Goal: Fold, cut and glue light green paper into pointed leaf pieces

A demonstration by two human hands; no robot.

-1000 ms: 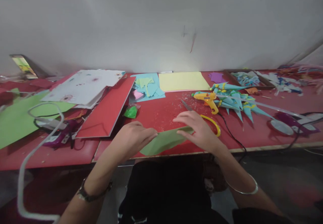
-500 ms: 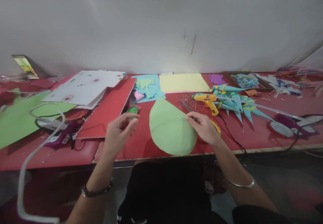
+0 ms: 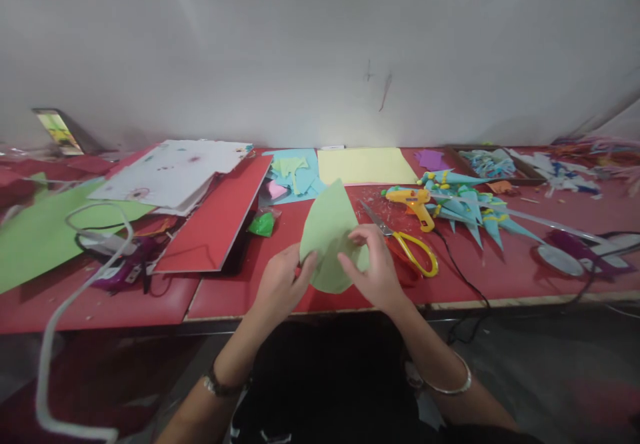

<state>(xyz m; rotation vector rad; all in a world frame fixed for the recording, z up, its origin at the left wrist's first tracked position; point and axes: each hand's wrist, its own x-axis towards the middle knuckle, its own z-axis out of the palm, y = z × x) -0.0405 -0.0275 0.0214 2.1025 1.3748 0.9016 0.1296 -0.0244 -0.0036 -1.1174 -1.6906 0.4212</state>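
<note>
Left hand [image 3: 281,281] pinches the green paper [image 3: 327,224] by its near-left edge, thumb on the face turned to me. Right hand [image 3: 377,267] sits at the paper's other side, thumb and fingers spread apart; whether they press on it, I can't tell. Measured from the scissors [image 3: 399,237], the paper is just to their left, tip pointing away from me, its right side bending. If I squeeze unevenly there, I could get a crease across it; too loose a pinch on the left, and it could slip.

My right hand is near the scissors too, so a careless swing could knock them. Just beyond them lies the glue gun [image 3: 411,197], its cord [image 3: 453,257] running over the table edge to their right; catching that with my arm could drag the gun. Farther right of the scissors are the blue cones [image 3: 470,194], easily crushed, I'd think.
</note>
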